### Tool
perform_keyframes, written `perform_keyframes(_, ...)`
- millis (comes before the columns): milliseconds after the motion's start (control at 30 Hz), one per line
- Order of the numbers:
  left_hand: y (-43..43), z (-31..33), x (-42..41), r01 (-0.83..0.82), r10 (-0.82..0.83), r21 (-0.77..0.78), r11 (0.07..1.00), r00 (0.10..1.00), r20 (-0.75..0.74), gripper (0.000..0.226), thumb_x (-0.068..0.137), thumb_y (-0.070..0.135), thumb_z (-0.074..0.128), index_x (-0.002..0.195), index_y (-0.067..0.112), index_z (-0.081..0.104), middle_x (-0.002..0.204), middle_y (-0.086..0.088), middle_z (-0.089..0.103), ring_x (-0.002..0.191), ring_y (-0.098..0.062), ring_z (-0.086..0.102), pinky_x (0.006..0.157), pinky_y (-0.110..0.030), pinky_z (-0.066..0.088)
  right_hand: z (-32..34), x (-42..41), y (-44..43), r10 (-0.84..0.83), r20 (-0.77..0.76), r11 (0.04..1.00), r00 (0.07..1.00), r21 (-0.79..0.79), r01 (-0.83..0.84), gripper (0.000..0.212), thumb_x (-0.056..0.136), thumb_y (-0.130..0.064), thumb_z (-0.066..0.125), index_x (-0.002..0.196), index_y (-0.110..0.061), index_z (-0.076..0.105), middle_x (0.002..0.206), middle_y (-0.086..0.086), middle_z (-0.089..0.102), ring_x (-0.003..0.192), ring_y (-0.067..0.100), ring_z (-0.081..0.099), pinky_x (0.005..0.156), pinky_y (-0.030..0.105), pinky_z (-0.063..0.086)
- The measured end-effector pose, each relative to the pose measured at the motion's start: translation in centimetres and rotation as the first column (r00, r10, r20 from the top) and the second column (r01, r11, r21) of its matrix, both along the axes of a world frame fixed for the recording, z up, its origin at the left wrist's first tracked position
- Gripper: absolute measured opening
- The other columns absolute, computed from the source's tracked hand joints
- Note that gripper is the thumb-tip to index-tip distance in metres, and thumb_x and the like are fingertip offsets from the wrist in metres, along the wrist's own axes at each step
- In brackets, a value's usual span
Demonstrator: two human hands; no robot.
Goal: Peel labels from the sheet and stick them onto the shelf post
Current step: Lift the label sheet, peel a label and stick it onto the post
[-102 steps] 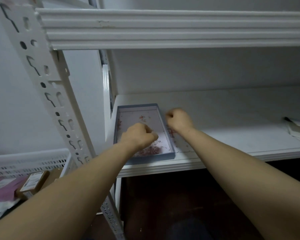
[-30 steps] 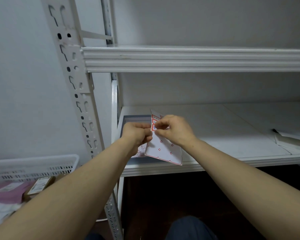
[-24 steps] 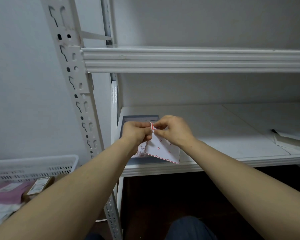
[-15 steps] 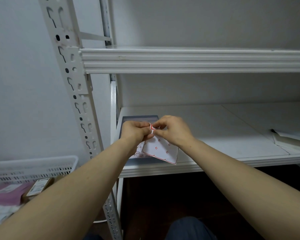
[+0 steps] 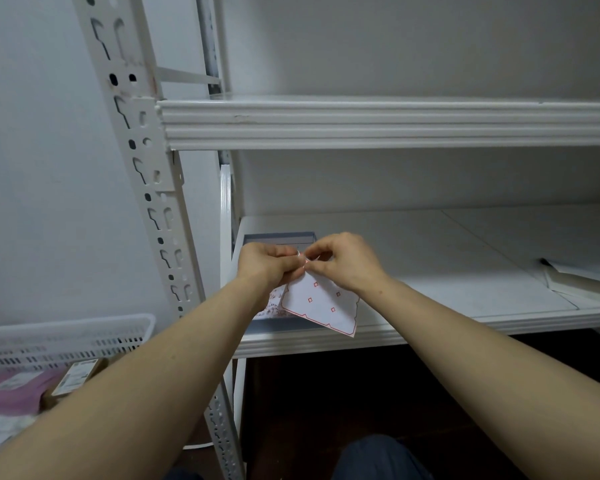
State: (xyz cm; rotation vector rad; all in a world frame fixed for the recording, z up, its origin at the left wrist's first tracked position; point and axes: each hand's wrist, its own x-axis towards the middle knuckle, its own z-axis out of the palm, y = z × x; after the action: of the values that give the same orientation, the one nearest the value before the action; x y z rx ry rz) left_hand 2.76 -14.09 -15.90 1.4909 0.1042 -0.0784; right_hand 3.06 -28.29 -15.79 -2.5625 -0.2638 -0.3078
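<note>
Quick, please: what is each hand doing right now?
Left hand: pinches the label sheet at its top corner.
Right hand: pinches the same corner.

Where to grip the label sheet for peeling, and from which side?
Top corner, pinched from left and right, as the left hand and right hand hold it now. The label sheet hangs corner-down, unsupported, and red label edges show at that corner, so a grip there probably steadies the peel.
</note>
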Motion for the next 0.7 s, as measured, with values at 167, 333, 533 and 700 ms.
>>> perform_keyframes(167,-0.2,-0.1,0.1,-0.004,0.003,-0.045,0.999,1.000,-0.019,0.009,0.084,0.002,0.067,0.085,-0.007,0.066,0.077,-0.018,0.068,0.066,-0.022,0.066,0.060,-0.019,0.058,0.0,-0.2,0.1,-0.011,-0.002,0.999,1.000,0.036,0.011,0.022,0.078,-0.029,0.071,0.100,-0.026,0.074,0.100,-0.005,0.073,0.097,0.014,0.066,0.084,0.032,0.052)
perform_keyframes(333,-0.4,-0.1,0.1,-0.002,0.001,-0.048,0.999,1.000,-0.030,0.016,0.086,0.006,0.066,0.087,-0.010,0.066,0.080,-0.017,0.068,0.068,-0.022,0.066,0.061,-0.021,0.058,0.1,-0.3,0.3,-0.052,0.029,0.998,0.998,-0.028,0.053,0.020,0.080,-0.034,0.067,0.098,-0.028,0.074,0.099,-0.004,0.073,0.098,0.018,0.065,0.082,0.035,0.052)
perform_keyframes(533,-0.7,0.2,0.3,-0.073,0.072,-0.015,0.997,0.995,-0.067,0.019,0.085,0.007,0.066,0.071,-0.004,0.062,0.072,-0.015,0.062,0.063,-0.024,0.063,0.070,-0.031,0.060,0.1,-0.5,-0.1,-0.052,0.032,0.998,0.998,0.031,0.051,0.013,0.084,-0.028,0.063,0.089,-0.025,0.075,0.094,-0.004,0.073,0.094,0.018,0.065,0.081,0.037,0.052)
perform_keyframes(700,-1.4,0.2,-0.3,-0.018,0.019,0.039,0.999,1.000,-0.020,0.014,0.076,-0.009,0.070,0.090,-0.009,0.066,0.082,-0.018,0.066,0.072,-0.026,0.066,0.067,-0.027,0.060,-0.5,0.3,-1.0,-0.059,-0.113,0.925,0.992,0.367,0.097,0.021,0.074,-0.018,0.071,0.056,-0.026,0.067,0.064,-0.002,0.070,0.074,0.023,0.070,0.079,0.044,0.056)
